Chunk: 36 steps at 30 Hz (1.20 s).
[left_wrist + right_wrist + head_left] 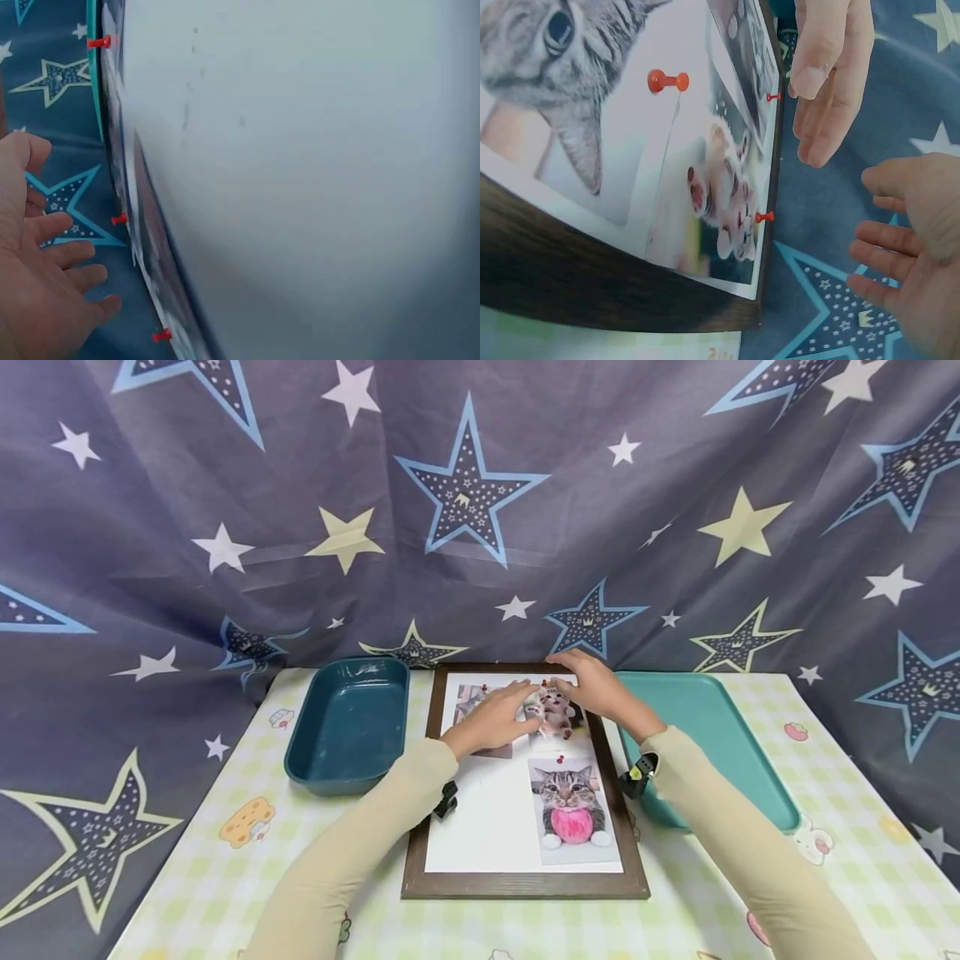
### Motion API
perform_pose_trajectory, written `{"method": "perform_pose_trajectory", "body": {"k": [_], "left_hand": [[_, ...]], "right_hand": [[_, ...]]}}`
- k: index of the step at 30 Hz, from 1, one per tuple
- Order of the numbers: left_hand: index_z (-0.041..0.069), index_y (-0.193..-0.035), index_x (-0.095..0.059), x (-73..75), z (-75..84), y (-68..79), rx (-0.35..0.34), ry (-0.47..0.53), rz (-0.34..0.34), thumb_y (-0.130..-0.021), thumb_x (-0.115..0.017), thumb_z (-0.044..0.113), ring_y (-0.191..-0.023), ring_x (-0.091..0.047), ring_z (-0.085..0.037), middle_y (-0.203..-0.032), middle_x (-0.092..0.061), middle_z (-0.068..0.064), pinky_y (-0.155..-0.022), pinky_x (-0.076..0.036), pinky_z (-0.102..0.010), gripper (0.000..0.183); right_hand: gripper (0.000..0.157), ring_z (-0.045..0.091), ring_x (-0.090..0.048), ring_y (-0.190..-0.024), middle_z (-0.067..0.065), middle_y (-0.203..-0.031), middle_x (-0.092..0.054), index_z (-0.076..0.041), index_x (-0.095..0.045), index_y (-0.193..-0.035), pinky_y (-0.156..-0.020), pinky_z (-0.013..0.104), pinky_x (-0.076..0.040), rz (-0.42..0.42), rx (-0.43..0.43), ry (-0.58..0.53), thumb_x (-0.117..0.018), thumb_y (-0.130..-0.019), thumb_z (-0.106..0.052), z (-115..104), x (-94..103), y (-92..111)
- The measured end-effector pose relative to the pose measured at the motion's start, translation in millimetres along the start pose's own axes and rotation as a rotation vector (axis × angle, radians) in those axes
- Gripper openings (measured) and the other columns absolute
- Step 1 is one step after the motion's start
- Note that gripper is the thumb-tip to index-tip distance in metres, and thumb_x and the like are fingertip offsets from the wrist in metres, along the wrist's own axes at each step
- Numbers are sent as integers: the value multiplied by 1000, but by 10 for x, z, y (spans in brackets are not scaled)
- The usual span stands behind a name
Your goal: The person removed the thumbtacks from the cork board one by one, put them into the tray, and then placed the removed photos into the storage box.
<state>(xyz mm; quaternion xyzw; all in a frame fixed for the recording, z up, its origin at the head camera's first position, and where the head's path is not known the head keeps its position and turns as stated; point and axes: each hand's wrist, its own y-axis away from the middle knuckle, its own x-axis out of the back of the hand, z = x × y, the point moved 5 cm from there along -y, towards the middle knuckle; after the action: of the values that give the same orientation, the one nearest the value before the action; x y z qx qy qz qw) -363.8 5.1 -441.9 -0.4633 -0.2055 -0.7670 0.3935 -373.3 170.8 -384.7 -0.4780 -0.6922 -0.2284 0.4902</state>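
A white pin board (480, 818) with a dark brown wooden frame lies on the table. My left hand (493, 720) hovers over its upper middle, fingers stretched out, partly covering a cat photo (498, 750) at upper left. My right hand (596, 689) is above the upper right corner, fingers loosely bent and holding nothing. Beneath the hands is a photo of kittens (553, 718), with a red push pin (766, 217) at its top edge. Lower right, a photo of a tabby cat with a pink ball (573, 810) hangs from another red push pin (560, 760).
A deep dark teal tray (296, 760) stands left of the board. On the right is a flatter green tray (738, 768), partly behind the right forearm. A checked cloth (202, 877) covers the table, and a star-patterned curtain (525, 527) hangs along the back.
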Motion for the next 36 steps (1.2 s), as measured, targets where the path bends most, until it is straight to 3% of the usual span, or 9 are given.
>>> {"method": "perform_pose_trajectory", "body": {"k": [4,11,16,20,25,31,36], "left_hand": [[13,-161,-33,-52,-6,-66,-4,-14,17,-104,-55,40,-156,-25,-34,-169,-25,-15,-127,-21,-54,66],[11,-157,-39,-25,-24,-144,16,52,94,-102,-62,32,-149,-41,-28,-162,-41,-11,-123,-34,-43,63],[8,-153,-45,-35,-38,-185,3,-23,80,-101,-62,33,-145,-45,-29,-156,-49,-11,-122,-35,-43,60],[6,-153,-46,-74,-43,-202,-18,-136,34,-102,-59,35,-148,-41,-31,-157,-45,-15,-124,-31,-45,60],[5,-158,-36,-139,-73,-198,13,-206,-56,-105,-52,39,-154,-29,-33,-166,-29,-17,-127,-24,-46,65],[13,-165,-15,-225,-83,-171,49,-243,-191,-107,-40,50,-160,-8,-30,-173,-7,-8,-130,-12,-52,73],[16,-166,-6,-291,-56,-157,43,-298,-250,-107,-34,58,-161,-2,-27,-174,0,-3,-130,-7,-53,78]], "right_hand": [[44,42,-56,-128,23,-140,-57,0,-56,-143,-107,56,-48,19,0,-61,-62,-102,-13,84,-41,-76],[39,42,-61,-120,28,-131,-62,6,-60,-136,-104,54,-51,50,5,-136,-61,-100,-8,184,-122,-181],[37,39,-66,-111,27,-123,-66,6,-62,-134,-98,51,-55,56,-22,-162,-61,-99,-7,226,-171,-232],[35,35,-67,-104,23,-115,-69,5,-63,-133,-90,47,-57,47,-51,-168,-61,-99,-6,242,-207,-267],[33,32,-67,-96,22,-109,-71,5,-64,-131,-83,44,-57,35,-85,-168,-60,-99,-5,249,-244,-303],[30,28,-66,-84,20,-102,-71,3,-67,-128,-75,39,-56,8,-116,-155,-62,-99,-5,280,-317,-358],[29,24,-64,-79,17,-97,-70,2,-67,-128,-71,35,-53,-26,-140,-150,-62,-100,-7,337,-386,-387]]}}
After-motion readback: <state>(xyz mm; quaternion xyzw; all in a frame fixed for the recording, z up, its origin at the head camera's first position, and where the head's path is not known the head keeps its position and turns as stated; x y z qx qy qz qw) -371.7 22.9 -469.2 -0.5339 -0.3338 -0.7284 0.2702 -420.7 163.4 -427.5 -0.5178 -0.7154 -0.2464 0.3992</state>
